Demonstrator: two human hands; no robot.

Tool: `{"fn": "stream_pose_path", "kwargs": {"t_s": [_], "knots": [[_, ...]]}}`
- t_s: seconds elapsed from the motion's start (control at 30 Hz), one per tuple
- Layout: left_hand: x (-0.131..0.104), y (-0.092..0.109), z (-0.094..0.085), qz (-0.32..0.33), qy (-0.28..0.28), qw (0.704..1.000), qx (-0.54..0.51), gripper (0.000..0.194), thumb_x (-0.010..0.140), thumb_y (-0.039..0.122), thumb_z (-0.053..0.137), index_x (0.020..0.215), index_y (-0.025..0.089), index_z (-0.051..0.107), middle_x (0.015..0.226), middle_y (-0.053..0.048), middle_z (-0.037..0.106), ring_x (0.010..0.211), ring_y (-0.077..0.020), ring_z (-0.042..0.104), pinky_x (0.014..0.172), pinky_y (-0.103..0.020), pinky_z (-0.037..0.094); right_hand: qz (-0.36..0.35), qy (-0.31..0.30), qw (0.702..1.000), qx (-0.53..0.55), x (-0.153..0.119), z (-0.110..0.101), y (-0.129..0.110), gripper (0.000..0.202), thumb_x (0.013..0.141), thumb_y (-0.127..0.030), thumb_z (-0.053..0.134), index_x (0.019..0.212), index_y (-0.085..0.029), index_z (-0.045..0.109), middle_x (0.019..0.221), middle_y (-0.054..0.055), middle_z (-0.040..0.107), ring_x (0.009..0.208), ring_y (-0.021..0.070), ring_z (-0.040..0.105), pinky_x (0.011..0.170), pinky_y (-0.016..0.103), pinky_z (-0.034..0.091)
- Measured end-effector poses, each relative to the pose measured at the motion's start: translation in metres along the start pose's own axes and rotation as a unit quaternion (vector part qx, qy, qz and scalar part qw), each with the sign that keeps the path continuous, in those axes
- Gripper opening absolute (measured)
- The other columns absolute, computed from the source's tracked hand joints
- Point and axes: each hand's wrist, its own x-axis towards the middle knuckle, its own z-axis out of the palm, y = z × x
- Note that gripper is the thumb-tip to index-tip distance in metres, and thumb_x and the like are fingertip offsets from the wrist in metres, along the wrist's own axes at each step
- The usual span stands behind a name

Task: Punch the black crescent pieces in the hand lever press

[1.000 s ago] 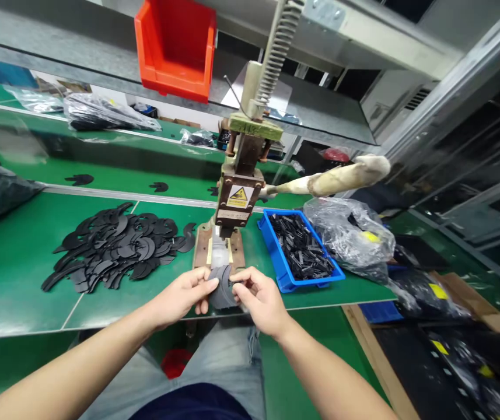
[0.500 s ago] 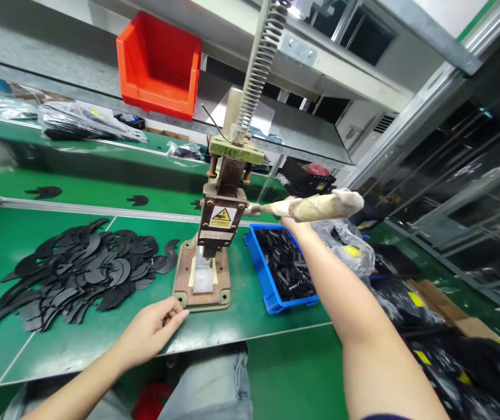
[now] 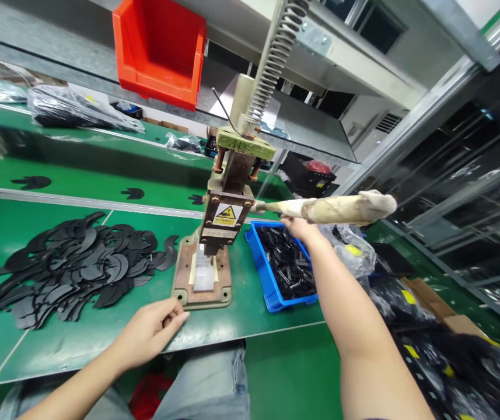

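Note:
A hand press [image 3: 227, 219] with a yellow warning label stands on a brown base plate [image 3: 223, 280]. A pale insert [image 3: 203, 277] lies under its ram. My left hand [image 3: 157, 326] rests at the base's front left corner, fingers curled in and thumb extended; nothing shows in it. My right hand [image 3: 300, 227] is over the far end of a blue bin [image 3: 271, 294] of small black parts [image 3: 287, 262]. Its visible fingers are bent and close together; what they hold, if anything, is hidden. Just above that hand passes the wrapped press lever [image 3: 341, 209], sticking out to the right.
Flat black curved pieces [image 3: 87, 262] lie heaped on the green table at left. Several black cutouts [image 3: 132, 193] lie on the green strip behind. A red-orange bin [image 3: 157, 52] sits on the shelf above. Bagged black goods [image 3: 411, 315] are stacked at right.
The view has shifted slightly, so the press and lever appear larger. My right hand has come lower, away from the lever and over the blue bin's far end. My left hand stays put.

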Motion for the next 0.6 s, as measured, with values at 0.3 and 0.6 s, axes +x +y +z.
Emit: {"fn": "stream_pose_path", "kwargs": {"t_s": [0.3,0.6], "knots": [[-0.005,0.001,0.002,0.004,-0.019,1.0,-0.006,0.035,0.106,0.053,0.05,0.09,0.024,0.062,0.079,0.001,0.065,0.073,-0.0171,0.06,0.07,-0.026,0.046,0.061,-0.28,0.93,-0.229,-0.09,0.028,0.015,0.043,0.098,-0.046,0.066,0.131,-0.019,0.063,0.134,0.01,0.066,0.119,0.0229,0.066,0.103,0.048,0.059],[-0.008,0.0,0.005,-0.007,-0.002,1.0,-0.023,0.035,0.105,0.054,0.051,0.09,0.024,0.061,0.079,0.001,0.065,0.075,-0.0173,0.061,0.072,-0.027,0.047,0.076,-0.258,0.921,-0.282,-0.097,0.034,0.008,0.041,0.099,-0.046,0.065,0.13,-0.019,0.064,0.131,0.01,0.067,0.116,0.0216,0.067,0.101,0.046,0.06]]}}
